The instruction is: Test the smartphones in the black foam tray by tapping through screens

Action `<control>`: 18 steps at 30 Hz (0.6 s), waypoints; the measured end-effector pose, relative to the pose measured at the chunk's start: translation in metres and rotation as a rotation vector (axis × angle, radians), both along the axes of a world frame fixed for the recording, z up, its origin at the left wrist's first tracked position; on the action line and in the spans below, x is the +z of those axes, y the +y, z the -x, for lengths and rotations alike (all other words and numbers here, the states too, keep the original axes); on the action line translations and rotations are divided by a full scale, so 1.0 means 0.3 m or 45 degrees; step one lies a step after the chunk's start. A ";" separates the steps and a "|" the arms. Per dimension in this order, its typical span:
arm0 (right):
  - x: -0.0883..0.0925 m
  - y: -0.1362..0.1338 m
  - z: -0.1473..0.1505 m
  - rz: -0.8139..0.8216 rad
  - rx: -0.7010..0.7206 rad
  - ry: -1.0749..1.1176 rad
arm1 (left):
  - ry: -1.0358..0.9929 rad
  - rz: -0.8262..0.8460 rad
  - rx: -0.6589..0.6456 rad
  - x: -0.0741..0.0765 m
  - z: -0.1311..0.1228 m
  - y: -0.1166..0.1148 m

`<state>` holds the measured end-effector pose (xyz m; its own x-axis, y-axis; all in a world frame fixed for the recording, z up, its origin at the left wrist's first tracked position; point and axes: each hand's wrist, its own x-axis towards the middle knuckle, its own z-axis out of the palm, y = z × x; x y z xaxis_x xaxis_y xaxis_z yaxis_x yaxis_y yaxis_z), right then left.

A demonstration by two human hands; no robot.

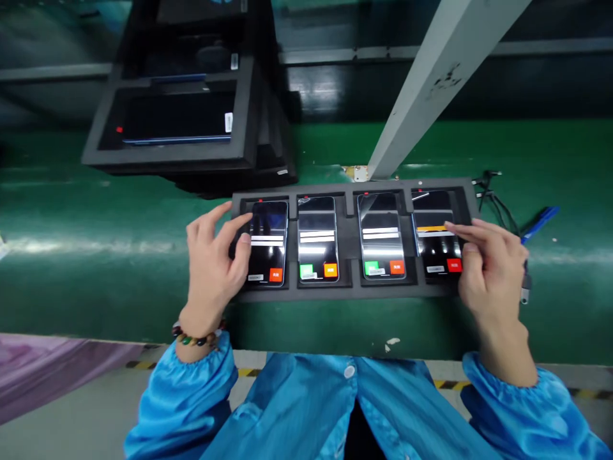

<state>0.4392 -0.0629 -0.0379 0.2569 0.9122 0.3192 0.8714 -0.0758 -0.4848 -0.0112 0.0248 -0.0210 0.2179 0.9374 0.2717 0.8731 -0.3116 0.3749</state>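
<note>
A long black foam tray lies before me with several smartphones in its slots, screens up. My left hand is at the tray's left end, fingers apart, the index fingertip at the edge of the leftmost smartphone. My right hand is at the other end with its index finger stretched over the rightmost smartphone, whose screen shows an orange bar. Whether that fingertip touches the glass, I cannot tell. Between them, the second smartphone and the third smartphone show green and red or orange boxes.
Stacked black foam trays holding more phones stand at the back left. A pale metal post slants up behind the tray. Black cables and a blue pen-like object lie to the right on the green table.
</note>
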 end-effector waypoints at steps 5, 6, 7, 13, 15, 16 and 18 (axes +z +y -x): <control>-0.020 0.120 -0.102 0.154 -0.046 0.041 | 0.012 0.052 0.078 -0.040 -0.014 0.064; -0.029 0.155 -0.118 0.189 -0.028 0.051 | 0.017 0.057 0.088 -0.052 -0.027 0.089; -0.038 0.189 -0.130 0.208 -0.014 0.058 | 0.021 0.061 0.108 -0.063 -0.041 0.113; -0.067 0.273 -0.138 0.165 0.017 0.093 | 0.076 0.079 0.267 -0.067 -0.089 0.175; -0.071 0.267 -0.136 0.135 0.041 0.107 | 0.130 0.031 0.219 -0.053 -0.093 0.163; -0.073 0.265 -0.136 0.128 0.056 0.110 | 0.152 0.009 0.185 -0.047 -0.094 0.156; -0.078 0.267 -0.137 0.130 0.061 0.109 | 0.166 -0.010 0.132 -0.041 -0.094 0.147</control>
